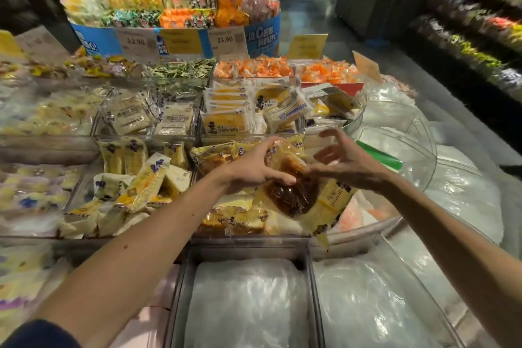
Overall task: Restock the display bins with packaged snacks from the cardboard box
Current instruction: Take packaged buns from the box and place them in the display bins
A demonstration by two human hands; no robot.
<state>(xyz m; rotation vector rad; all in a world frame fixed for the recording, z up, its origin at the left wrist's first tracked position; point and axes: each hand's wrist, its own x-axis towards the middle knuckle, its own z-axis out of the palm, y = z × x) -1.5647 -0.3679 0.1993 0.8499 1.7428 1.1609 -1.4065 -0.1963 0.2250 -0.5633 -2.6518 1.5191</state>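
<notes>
Grip of left hand (254,171) encloses snack packet (293,198).

The price 23.90 was read on a white price tag (135,42) and on a second tag (225,39) (both upper centre); print on the snack packets (226,118) stayed illegible.

Dim store light, glare on clear plastic, blurred left edge, wide-angle bending.
</notes>
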